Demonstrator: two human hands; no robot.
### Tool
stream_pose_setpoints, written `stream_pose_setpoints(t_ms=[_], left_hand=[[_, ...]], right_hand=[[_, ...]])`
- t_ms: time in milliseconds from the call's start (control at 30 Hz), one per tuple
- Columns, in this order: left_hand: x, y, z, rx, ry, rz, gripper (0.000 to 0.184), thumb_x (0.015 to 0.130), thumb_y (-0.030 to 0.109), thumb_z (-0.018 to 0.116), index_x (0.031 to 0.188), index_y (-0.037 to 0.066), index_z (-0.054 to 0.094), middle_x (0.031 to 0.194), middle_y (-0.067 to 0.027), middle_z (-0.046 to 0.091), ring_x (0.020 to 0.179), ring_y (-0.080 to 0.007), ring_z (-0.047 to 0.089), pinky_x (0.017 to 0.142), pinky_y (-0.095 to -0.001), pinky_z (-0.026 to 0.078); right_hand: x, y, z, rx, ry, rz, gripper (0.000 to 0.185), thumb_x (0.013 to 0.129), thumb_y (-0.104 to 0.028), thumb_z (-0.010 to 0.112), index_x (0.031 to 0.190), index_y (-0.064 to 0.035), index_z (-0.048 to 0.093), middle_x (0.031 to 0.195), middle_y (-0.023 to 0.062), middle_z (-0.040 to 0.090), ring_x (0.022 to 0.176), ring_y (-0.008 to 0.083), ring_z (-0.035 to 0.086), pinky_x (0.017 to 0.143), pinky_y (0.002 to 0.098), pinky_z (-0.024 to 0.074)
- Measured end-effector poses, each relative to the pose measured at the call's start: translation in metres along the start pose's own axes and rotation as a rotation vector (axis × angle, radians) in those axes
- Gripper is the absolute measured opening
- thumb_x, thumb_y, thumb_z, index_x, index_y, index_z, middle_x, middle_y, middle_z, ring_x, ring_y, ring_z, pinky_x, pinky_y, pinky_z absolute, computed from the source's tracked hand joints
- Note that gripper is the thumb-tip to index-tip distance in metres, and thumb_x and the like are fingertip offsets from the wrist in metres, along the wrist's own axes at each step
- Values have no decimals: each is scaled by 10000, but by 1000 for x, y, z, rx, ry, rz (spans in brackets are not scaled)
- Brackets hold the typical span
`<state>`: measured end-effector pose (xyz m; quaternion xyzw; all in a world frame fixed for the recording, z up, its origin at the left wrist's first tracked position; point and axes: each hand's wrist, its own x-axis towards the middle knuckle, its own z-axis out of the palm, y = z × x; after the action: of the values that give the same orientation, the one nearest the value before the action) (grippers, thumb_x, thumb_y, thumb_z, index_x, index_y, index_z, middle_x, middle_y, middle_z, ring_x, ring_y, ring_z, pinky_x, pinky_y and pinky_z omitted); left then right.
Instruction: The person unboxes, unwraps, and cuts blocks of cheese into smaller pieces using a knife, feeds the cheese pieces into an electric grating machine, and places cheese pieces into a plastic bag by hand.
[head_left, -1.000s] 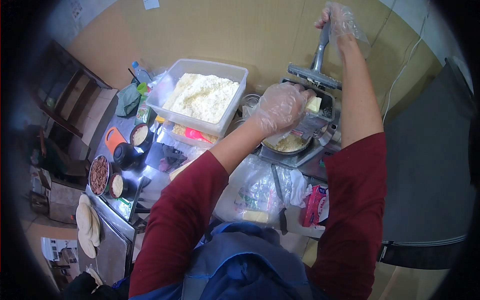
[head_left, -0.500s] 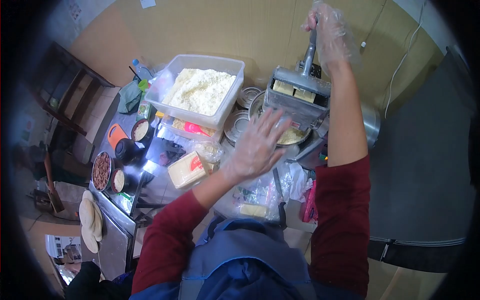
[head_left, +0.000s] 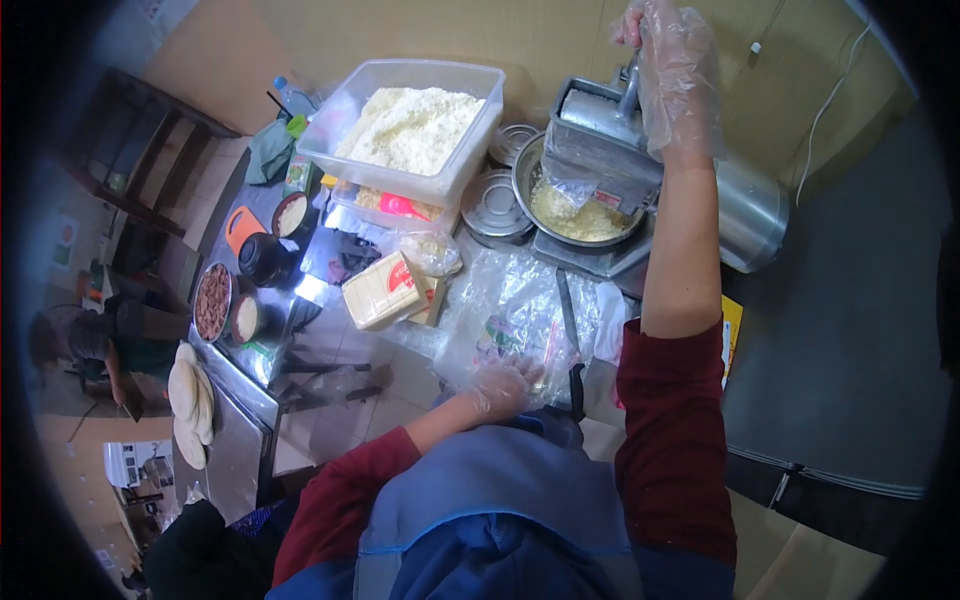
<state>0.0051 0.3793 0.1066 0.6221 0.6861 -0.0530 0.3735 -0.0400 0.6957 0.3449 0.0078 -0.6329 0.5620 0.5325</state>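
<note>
While the right hand (head_left: 680,75) has its fingers curled round the press handle (head_left: 630,95), hiding its top, the metal machine (head_left: 598,150) sits just beside them. The left hand (head_left: 500,390) lies over the plastic sheet (head_left: 515,300), fingertips blurred; whether they grip anything, I cannot tell.
</note>
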Motion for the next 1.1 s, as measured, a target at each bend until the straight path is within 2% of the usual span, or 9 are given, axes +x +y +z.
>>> stream_pose_setpoints(t_ms=[300, 367, 500, 567, 667, 900, 967, 1067, 1100], left_hand=[[0, 1, 10, 98, -8, -7, 663, 955, 349, 498, 1528, 77, 306, 1579, -188, 299, 1444, -384, 311, 1175, -517, 247], [0, 1, 9, 83, -11, -7, 667, 954, 356, 497, 1528, 77, 303, 1580, -187, 297, 1445, -382, 309, 1173, -536, 241], [-1, 3, 9, 56, 0, -8, 675, 951, 373, 500, 1526, 78, 305, 1581, -182, 298, 1451, -373, 299, 1163, -574, 233], [0, 2, 11, 55, -1, -12, 675, 951, 375, 500, 1525, 79, 306, 1581, -183, 297, 1452, -370, 296, 1161, -579, 235], [2, 0, 12, 56, -8, -12, 667, 952, 365, 495, 1525, 80, 307, 1583, -183, 294, 1453, -370, 293, 1162, -575, 234], [1, -2, 11, 85, 35, 16, 634, 945, 285, 485, 1518, 71, 318, 1560, -180, 339, 1409, -360, 366, 1130, -561, 290], [1, -7, 13, 96, 45, 36, 625, 944, 256, 486, 1516, 68, 320, 1539, -182, 374, 1374, -348, 421, 1110, -528, 343], [4, -23, -1, 18, 104, 114, 597, 952, 204, 466, 1512, 60, 319, 1498, -172, 425, 1334, -311, 467, 1092, -484, 384], [-4, -20, -24, -117, -22, 16, 591, 958, 207, 464, 1507, 44, 321, 1498, -170, 426, 1338, -299, 465, 1088, -467, 395]], right_hand=[[-14, -41, 13, -529, 23, 129, 136, 990, -214, 544, 899, -114, 558, 830, 27, 556, 759, 151, 556, 648, 323, 436], [-13, -25, 11, -1412, 70, -329, 111, 934, -197, 588, 865, -113, 571, 828, 36, 562, 776, 178, 570, 661, 338, 445], [-15, -2, 4, -1433, 146, -408, 72, 891, -178, 609, 858, -121, 579, 823, 55, 560, 789, 219, 576, 685, 363, 455], [-17, -4, 7, -2151, -81, -515, 54, 896, -151, 603, 875, -114, 570, 814, 66, 549, 776, 234, 568, 709, 373, 455], [-29, -15, 13, -1367, 94, -485, 30, 906, -111, 579, 898, -104, 551, 827, 52, 555, 799, 218, 572, 717, 364, 455], [-33, 8, 11, -893, 17, -282, 56, 926, -62, 539, 961, -104, 538, 828, 35, 534, 822, 178, 563, 737, 324, 461], [-41, 27, 14, 155, 136, -190, 28, 949, -70, 534, 956, -96, 528, 831, 21, 529, 794, 150, 551, 742, 293, 457], [-45, 3, 10, -1185, 10, -456, 41, 986, -90, 518, 945, -91, 516, 849, 8, 540, 769, 118, 538, 714, 265, 450], [-46, 7, 11, -1185, 6, -449, 41, 986, -90, 518, 945, -91, 516, 849, 8, 540, 769, 118, 538, 714, 265, 450]])
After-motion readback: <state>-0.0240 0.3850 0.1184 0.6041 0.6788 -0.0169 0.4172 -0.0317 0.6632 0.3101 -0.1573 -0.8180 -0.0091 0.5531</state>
